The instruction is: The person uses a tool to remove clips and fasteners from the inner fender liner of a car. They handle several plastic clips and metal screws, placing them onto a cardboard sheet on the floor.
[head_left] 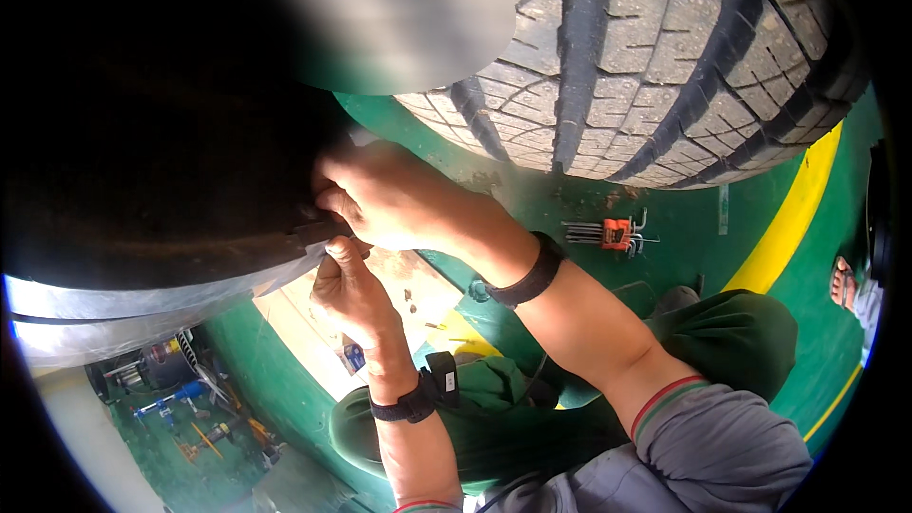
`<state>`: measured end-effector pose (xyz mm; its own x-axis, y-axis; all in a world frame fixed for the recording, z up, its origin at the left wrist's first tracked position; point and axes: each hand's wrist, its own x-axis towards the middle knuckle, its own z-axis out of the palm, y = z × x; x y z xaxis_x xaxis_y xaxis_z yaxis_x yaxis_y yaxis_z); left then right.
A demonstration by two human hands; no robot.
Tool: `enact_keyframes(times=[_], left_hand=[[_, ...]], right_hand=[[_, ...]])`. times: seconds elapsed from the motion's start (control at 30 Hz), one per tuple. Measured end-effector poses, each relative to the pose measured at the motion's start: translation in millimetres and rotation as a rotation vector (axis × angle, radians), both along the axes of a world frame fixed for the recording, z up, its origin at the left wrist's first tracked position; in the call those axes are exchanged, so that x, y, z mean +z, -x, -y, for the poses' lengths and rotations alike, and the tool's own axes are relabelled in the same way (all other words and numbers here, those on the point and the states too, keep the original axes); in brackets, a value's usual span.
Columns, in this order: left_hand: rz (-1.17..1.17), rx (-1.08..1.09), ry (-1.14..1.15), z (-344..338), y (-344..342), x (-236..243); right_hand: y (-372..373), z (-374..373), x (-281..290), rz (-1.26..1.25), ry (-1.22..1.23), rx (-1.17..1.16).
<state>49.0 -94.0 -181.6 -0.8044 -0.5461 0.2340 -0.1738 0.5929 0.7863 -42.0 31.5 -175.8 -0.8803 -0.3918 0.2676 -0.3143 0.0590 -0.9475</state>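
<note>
My right hand is bent at the lower edge of a dark vehicle panel, its fingers closed and partly lost in shadow. Just below it, my left hand is closed with the thumb pointing up, against a small dark flap at the panel's edge. Shadow and the fingers hide what each hand grips. Above and to the right stands a big treaded tire, close to my right hand but apart from it.
A hex key set in an orange holder lies on the green floor, right of my right wrist. Cardboard with small dark bits lies beneath my hands. Several tools, one a blue one, lie at lower left. A person's foot shows at far right.
</note>
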Motion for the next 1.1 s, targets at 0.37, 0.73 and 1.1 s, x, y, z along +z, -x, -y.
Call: enact_keyframes(times=[0.37,0.73,1.1], left_hand=[[-0.044,-0.005,-0.006,0.1,0.2,-2.7],[-0.071,-0.024,-0.119,-2.2,1.3,-3.6],[-0.044,0.03,-0.075,-5.3,2.0,-4.8]], right_hand=[[0.4,17.2,-11.0,-0.066,0.103,-0.1],[2.6,15.9,-6.9,-0.13,0.065,-0.06],[5.4,20.2,-12.6,-0.094,0.024,-0.029]])
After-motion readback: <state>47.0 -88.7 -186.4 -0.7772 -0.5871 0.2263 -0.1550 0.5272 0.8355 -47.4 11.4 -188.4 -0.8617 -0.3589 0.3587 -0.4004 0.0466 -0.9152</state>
